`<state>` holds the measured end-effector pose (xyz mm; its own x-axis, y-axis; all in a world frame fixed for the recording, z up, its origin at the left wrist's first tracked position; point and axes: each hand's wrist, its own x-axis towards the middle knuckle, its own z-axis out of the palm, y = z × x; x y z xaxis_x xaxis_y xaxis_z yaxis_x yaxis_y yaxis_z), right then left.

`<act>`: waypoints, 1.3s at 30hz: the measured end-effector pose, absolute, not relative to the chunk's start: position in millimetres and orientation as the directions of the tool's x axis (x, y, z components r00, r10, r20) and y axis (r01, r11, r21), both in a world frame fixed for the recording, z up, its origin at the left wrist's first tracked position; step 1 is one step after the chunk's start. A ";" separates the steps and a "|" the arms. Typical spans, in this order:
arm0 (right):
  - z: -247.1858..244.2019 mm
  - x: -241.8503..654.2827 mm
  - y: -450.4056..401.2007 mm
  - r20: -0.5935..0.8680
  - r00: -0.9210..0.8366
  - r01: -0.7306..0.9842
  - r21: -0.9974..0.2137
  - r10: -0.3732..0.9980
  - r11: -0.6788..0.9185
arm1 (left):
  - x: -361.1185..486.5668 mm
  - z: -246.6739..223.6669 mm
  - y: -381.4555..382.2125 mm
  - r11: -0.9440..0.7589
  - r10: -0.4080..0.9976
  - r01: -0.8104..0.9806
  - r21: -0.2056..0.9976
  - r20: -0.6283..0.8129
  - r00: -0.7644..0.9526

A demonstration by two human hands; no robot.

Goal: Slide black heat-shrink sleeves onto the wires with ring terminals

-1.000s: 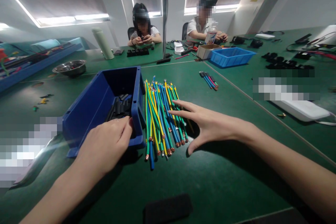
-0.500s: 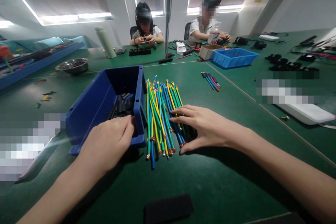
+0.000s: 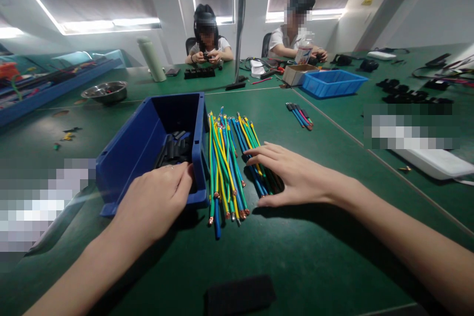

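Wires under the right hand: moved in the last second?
Yes. Against the dark blue bin, the near ends of the wires under the right hand shifted rightward, widening the gap to the other wires.

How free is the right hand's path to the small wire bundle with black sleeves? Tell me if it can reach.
Probably yes: only green tabletop shows between the right hand and the small wire bundle. The fingers curve over other wires, though, so it would likely need to leave those first.
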<state>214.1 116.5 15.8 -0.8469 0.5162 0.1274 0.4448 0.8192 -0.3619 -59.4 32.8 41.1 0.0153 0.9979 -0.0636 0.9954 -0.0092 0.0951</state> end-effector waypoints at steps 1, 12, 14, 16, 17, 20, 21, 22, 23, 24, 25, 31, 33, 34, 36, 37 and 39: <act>13.8 212.4 118.3 0.152 -0.842 0.440 -0.363 0.518 0.822 | -59.2 41.3 32.8 -0.008 0.998 0.995 0.095 -0.067 0.015; -9.9 191.3 130.4 0.198 -0.799 0.466 -0.392 0.568 0.793 | -59.8 41.9 32.3 -0.013 0.995 0.997 0.073 -0.096 0.020; -8.3 191.8 129.2 0.214 -0.800 0.462 -0.377 0.561 0.803 | -59.7 41.8 32.6 -0.019 0.995 0.997 0.075 -0.098 0.026; -5.6 192.9 128.3 0.236 -0.808 0.449 -0.348 0.540 0.823 | -59.4 41.5 32.9 -0.020 0.995 0.997 0.076 -0.094 0.028; -4.1 193.5 127.8 0.248 -0.813 0.440 -0.331 0.527 0.835 | -59.2 41.4 33.0 -0.021 0.995 0.997 0.074 -0.091 0.027; 1.4 195.8 124.1 0.279 -0.822 0.420 -0.291 0.496 0.860 | -59.0 41.1 32.9 -0.016 0.997 0.998 0.063 -0.080 0.021; 3.3 196.8 122.2 0.284 -0.823 0.416 -0.288 0.492 0.862 | -59.1 41.2 32.7 -0.017 0.997 0.998 0.065 -0.077 0.022; 5.3 197.9 120.2 0.284 -0.824 0.413 -0.290 0.489 0.864 | -59.2 41.4 32.5 -0.019 0.997 0.998 0.066 -0.076 0.024; 7.2 199.2 118.2 0.283 -0.826 0.408 -0.295 0.487 0.864 | -59.4 41.6 32.3 -0.018 0.997 0.998 0.066 -0.078 0.023; 9.0 200.5 116.4 0.283 -0.829 0.400 -0.303 0.483 0.865 | -59.6 41.8 32.1 -0.016 0.997 0.998 0.066 -0.081 0.021; 10.7 201.7 114.9 0.285 -0.831 0.391 -0.313 0.478 0.866 | -59.8 42.0 31.8 -0.014 0.996 0.998 0.066 -0.084 0.019; 12.0 204.5 112.8 0.369 -0.790 0.322 -0.430 0.490 0.843 | -59.8 41.6 32.4 -0.024 0.997 0.997 0.074 -0.071 0.029; 8.3 203.2 113.2 0.371 -0.801 0.322 -0.393 0.469 0.861 | -59.4 41.6 32.8 -0.028 0.997 0.997 0.075 -0.066 0.033; 6.2 202.5 113.5 0.354 -0.816 0.330 -0.364 0.457 0.871 | -59.2 41.6 32.8 -0.029 0.997 0.997 0.074 -0.064 0.034; 2.5 201.5 114.1 0.295 -0.846 0.348 -0.327 0.445 0.879 | -58.8 41.7 32.8 -0.024 0.997 0.997 0.070 -0.065 0.029; 1.4 201.4 114.4 0.266 -0.854 0.358 -0.325 0.448 0.875 | -58.7 41.7 32.7 -0.021 0.997 0.997 0.069 -0.067 0.025; 1.4 202.0 114.9 0.227 -0.859 0.375 -0.333 0.459 0.865 | -58.7 41.5 32.4 -0.020 0.998 0.997 0.068 -0.066 0.024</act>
<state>202.0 114.9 1.4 -0.8589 0.4592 0.2270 0.3747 0.8654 -0.3328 -58.7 32.4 41.5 0.0240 0.9976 -0.0657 0.9975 -0.0195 0.0685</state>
